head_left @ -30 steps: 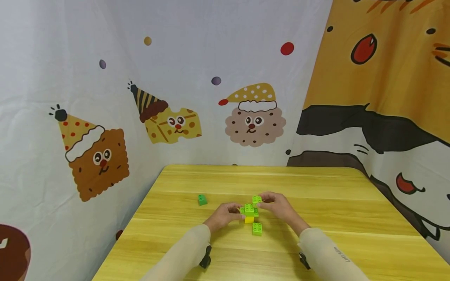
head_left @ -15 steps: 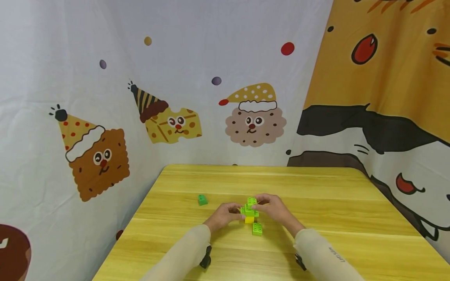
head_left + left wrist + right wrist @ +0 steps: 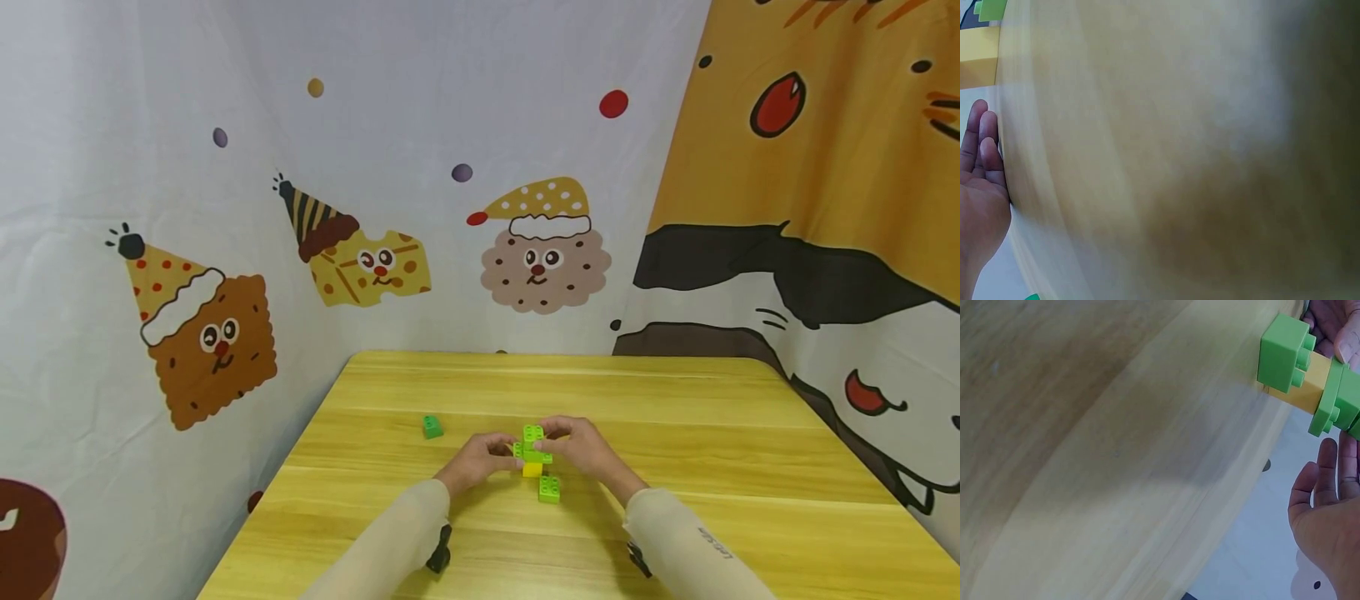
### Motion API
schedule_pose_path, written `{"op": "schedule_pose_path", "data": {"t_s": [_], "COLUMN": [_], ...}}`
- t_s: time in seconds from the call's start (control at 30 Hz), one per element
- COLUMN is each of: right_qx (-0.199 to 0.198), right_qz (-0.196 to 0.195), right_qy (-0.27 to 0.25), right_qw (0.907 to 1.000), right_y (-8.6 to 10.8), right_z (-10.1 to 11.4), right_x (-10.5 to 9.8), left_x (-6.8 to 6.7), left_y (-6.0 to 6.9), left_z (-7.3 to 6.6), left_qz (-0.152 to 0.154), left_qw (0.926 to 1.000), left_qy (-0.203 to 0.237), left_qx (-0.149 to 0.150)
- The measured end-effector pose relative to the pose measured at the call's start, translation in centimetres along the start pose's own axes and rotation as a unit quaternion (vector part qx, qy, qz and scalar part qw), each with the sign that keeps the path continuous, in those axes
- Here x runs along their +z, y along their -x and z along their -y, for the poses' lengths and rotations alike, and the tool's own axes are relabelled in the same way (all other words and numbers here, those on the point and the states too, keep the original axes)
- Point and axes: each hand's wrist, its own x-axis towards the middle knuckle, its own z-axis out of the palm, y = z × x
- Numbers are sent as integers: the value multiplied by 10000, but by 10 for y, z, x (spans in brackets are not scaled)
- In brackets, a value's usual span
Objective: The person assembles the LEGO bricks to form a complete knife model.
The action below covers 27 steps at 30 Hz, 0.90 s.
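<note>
Left hand [image 3: 482,457] at the left side of a small brick stack, thumb in front, fingers reaching behind; grip drawn in to a narrow gap, holding the stack low down. Right hand [image 3: 577,442] at the stack's right; grip pinched in, thumb and fingers on the lime top brick [image 3: 533,432].

Stack stands upright on the wood-grain surface [image 3: 720,417], between the two hands: yellow brick [image 3: 532,470] lowest, flat green plate [image 3: 532,457] over it, jutting past it left and right, lime above. Whether the top brick is fully seated, cannot tell.

Loose lime brick [image 3: 550,489] just in front of the stack, slightly right, studs up. Dark green piece [image 3: 432,427] farther left, well apart.
</note>
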Motion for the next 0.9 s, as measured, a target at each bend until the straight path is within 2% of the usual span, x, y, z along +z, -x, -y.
{"op": "schedule_pose_path", "data": {"t_s": [0.37, 0.73, 0.9], "right_qx": [122, -56, -202], "right_qz": [-34, 109, 175], "right_qy": [118, 0, 179], "right_qw": [9999, 9999, 9995], "right_y": [-1, -1, -3], "right_z": [0, -1, 0], "right_x": [3, 4, 2], "left_x": [2, 2, 1], "left_y": [1, 0, 0], "left_z": [-1, -1, -1], "left_qz": [-35, -66, -47], "left_qw": [9999, 9999, 9999], "left_qy": [-147, -158, -129], "left_qx": [-5, -23, -25]}}
